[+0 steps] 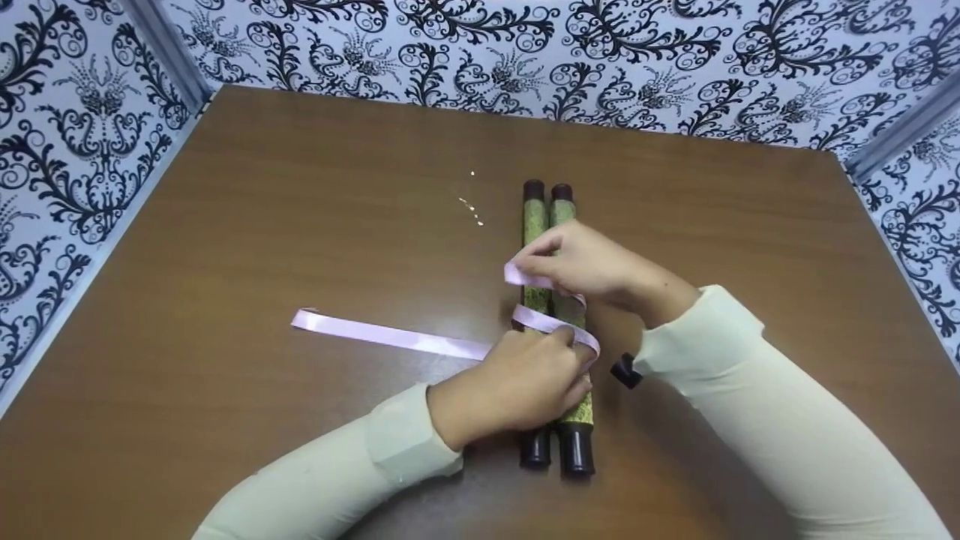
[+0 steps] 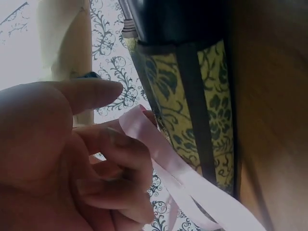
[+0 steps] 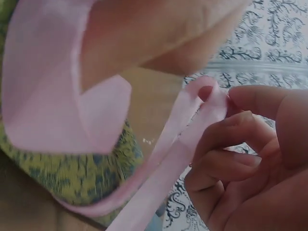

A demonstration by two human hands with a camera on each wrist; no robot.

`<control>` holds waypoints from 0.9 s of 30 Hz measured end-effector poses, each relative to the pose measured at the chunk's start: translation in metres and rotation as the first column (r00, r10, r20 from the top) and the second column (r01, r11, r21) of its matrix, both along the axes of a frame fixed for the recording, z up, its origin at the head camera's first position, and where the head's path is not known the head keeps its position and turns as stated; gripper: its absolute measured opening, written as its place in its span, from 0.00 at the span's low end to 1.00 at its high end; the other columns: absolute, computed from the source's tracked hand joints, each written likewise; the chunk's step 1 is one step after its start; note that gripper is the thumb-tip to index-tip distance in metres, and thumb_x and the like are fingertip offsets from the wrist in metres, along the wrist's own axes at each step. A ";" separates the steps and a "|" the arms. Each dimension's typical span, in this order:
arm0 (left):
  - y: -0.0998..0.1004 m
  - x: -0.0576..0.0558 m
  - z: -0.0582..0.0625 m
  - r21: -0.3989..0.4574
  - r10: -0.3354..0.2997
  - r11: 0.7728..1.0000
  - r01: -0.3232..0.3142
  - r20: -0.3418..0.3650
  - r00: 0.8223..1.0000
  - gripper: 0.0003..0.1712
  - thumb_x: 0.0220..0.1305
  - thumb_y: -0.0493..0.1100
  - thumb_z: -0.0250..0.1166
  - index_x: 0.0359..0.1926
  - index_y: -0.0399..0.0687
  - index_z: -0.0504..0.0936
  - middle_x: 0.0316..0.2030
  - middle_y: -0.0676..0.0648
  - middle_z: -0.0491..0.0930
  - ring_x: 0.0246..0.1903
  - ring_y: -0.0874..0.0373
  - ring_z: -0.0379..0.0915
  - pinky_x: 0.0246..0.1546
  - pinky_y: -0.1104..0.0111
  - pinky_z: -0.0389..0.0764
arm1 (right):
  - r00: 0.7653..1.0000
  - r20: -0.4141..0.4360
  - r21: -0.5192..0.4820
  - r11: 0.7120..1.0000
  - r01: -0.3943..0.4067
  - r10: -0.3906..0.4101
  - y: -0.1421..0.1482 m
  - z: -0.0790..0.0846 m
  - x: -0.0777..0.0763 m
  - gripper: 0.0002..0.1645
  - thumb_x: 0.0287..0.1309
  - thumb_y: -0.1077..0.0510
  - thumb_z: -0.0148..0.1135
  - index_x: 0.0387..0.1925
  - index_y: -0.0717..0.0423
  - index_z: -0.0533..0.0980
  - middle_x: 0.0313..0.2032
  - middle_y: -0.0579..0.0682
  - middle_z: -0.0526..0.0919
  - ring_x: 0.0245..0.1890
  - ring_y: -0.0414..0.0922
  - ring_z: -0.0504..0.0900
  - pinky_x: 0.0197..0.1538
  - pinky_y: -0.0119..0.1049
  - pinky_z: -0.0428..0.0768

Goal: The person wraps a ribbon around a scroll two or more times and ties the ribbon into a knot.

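Two rods (image 1: 534, 217) covered in yellow-green patterned cloth, with dark ends, lie side by side on the wooden table. A pink satin ribbon (image 1: 390, 335) crosses them in loose loops, and its long tail stretches out to the left. My left hand (image 1: 525, 379) lies over the near part of the rods. Its index finger hooks the ribbon loop, while its thumb (image 2: 98, 94) stands apart from the other, curled fingers. Above the farther part, my right hand (image 1: 592, 262) pinches the ribbon between thumb and fingertips, as the right wrist view shows. The left hand hides part of both rods.
A small black object (image 1: 625, 370) sits right of the rods, partly behind the right sleeve (image 1: 750, 375). The brown table (image 1: 300, 202) has small bright glints left of the rods. Patterned panels (image 1: 510, 60) border its back and sides.
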State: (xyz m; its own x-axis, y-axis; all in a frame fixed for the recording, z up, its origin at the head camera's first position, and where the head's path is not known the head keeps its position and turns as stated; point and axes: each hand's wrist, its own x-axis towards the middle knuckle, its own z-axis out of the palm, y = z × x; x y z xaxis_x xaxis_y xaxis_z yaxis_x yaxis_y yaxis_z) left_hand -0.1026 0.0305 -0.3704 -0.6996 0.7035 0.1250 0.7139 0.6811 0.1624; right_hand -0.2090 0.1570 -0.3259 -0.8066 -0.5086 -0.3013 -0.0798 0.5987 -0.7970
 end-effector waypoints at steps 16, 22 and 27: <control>0.006 0.008 0.005 -0.067 -0.011 0.998 0.008 -0.042 0.999 0.21 0.67 0.61 0.59 0.47 0.53 0.83 0.43 0.48 0.80 0.31 0.52 0.81 0.25 0.58 0.80 | 0.898 -0.441 0.079 0.997 0.026 0.011 0.040 0.001 0.025 0.14 0.68 0.55 0.58 0.27 0.54 0.83 0.23 0.48 0.82 0.22 0.41 0.75 0.29 0.32 0.74; 0.002 0.009 0.006 -0.081 -0.011 0.997 0.009 -0.021 1.000 0.21 0.67 0.60 0.59 0.49 0.53 0.83 0.44 0.48 0.80 0.32 0.52 0.81 0.25 0.59 0.80 | 0.900 -0.421 0.016 0.991 0.132 -0.113 0.067 -0.025 0.043 0.12 0.66 0.57 0.61 0.27 0.55 0.83 0.22 0.49 0.79 0.21 0.41 0.73 0.27 0.31 0.71; -0.001 0.009 0.004 -0.091 -0.003 0.996 0.000 -0.037 0.999 0.22 0.68 0.60 0.58 0.50 0.52 0.82 0.45 0.47 0.80 0.30 0.52 0.81 0.24 0.59 0.79 | 0.964 -0.253 -0.016 0.997 0.078 -0.079 0.075 -0.037 0.049 0.10 0.66 0.54 0.62 0.34 0.55 0.84 0.28 0.53 0.81 0.21 0.39 0.74 0.26 0.32 0.74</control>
